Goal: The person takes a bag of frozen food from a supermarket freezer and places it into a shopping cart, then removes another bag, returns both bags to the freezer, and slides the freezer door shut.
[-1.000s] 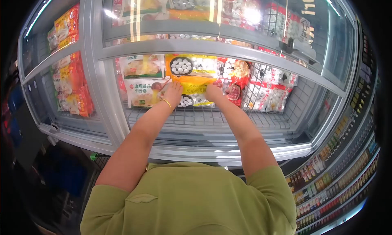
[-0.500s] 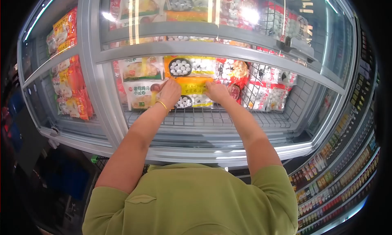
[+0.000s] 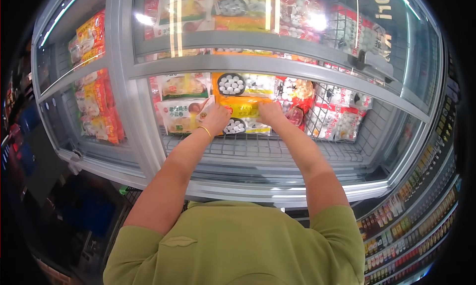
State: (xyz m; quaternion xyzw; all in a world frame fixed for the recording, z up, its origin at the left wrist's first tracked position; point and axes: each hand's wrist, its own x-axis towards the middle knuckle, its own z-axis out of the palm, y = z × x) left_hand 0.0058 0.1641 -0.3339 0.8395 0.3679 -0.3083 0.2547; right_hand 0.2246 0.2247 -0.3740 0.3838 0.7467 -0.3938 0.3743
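Inside the freezer, a yellow bag of frozen white rice balls [image 3: 244, 109] lies at the front of its stack, between my two hands. My left hand [image 3: 217, 119], with a gold bracelet at the wrist, has its fingers closed on the bag's left edge. On the upper right edge, the curled fingers of my right hand [image 3: 269, 112] grip the same bag. Beside my left hand is a white wonton bag [image 3: 183, 114], partly covered by that hand. Another yellow bag with a bowl of rice balls pictured [image 3: 231, 84] lies just behind.
A wire basket [image 3: 218, 145] lines the freezer. Its metal sliding-lid frame [image 3: 277, 66] crosses above the bags. Red-and-white bags [image 3: 339, 121] lie behind a wire divider to the right; orange bags [image 3: 99, 106] fill the left section. Stocked shelves [image 3: 411, 210] stand at far right.
The view has shifted, so the freezer appears farther right. Both hands remain on the yellow bag, my right hand slightly farther in over its edge.
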